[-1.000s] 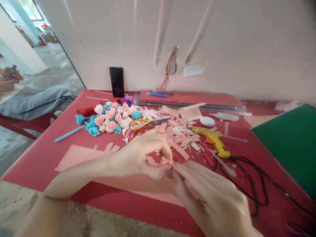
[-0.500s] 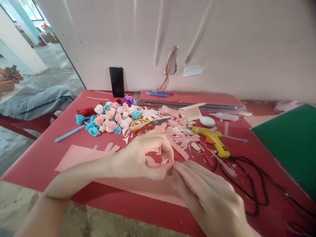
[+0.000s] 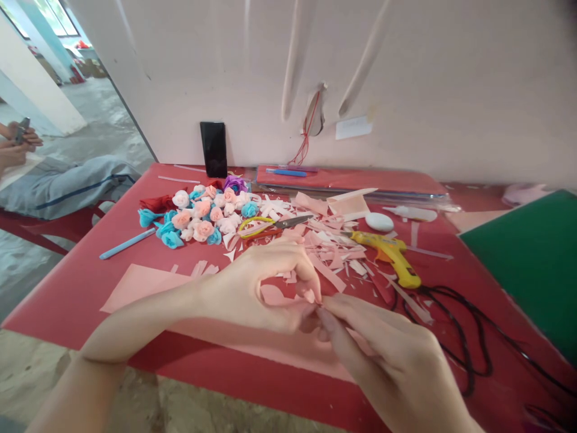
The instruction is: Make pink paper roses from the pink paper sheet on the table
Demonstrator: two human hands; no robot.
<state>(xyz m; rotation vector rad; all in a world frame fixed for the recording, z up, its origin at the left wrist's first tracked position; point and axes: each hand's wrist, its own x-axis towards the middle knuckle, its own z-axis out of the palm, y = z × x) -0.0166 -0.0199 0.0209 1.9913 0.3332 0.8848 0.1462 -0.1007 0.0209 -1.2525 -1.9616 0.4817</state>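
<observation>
The pink piece [image 3: 309, 295] and the flowers [image 3: 203, 230] look like matt paper; the scissors [image 3: 294, 222] are metal-bladed, the glue gun [image 3: 391, 257] smooth plastic, the phone [image 3: 213, 149] glossy, the tabletop [image 3: 76, 294] faintly shiny.

"How is your left hand [image 3: 256, 288] set?"

"You have it curled into a ring, index finger arched above the thumb, their tips drawn together."

"And your right hand [image 3: 396, 349]?"

"Just right of the left one and closer to you, back turned up, thumb and forefinger pinched, meeting the left fingertips."

"Your arms?"

"Your left forearm [image 3: 148, 316], bare, runs back from its hand to a bent elbow [image 3: 97, 355]; the right shows little past the wrist [image 3: 442, 412]."
</observation>
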